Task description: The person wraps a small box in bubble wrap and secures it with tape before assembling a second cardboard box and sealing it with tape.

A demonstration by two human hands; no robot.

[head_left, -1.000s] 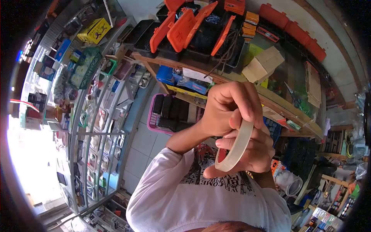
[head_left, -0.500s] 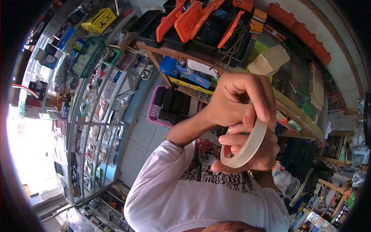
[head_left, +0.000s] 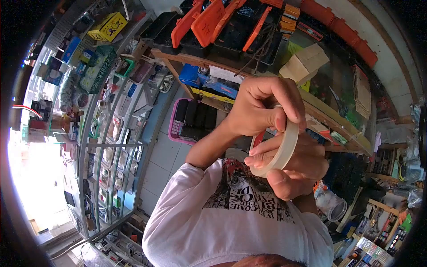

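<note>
Pink basket (head_left: pixel 174 129): on the tiled floor (head_left: pixel 161 155); its walls likely keep the black items (head_left: pixel 193 118) bunched.
Left hand (head_left: pixel 264 102): thumb and index finger pinch the upper edge of the tape roll (head_left: pixel 290 142), presumably to steady it.
Tape roll position: in the air between both hands, tilted, above the shirt (head_left: pixel 195 222).
Right hand (head_left: pixel 307 160): fingers through the roll's hole, thumb against the lower edge, probably supporting it from inside.

One left hand (head_left: pixel 262 104) and one right hand (head_left: pixel 307 155) touch one tape roll (head_left: pixel 288 144), with one pink basket (head_left: pixel 175 129) and one dark-green mesh basket (head_left: pixel 108 64) to its left, four raised orange lids (head_left: pixel 207 26) beyond it, and one pair of scissors (head_left: pixel 336 100) and one clear jar (head_left: pixel 333 208) to its right.
</note>
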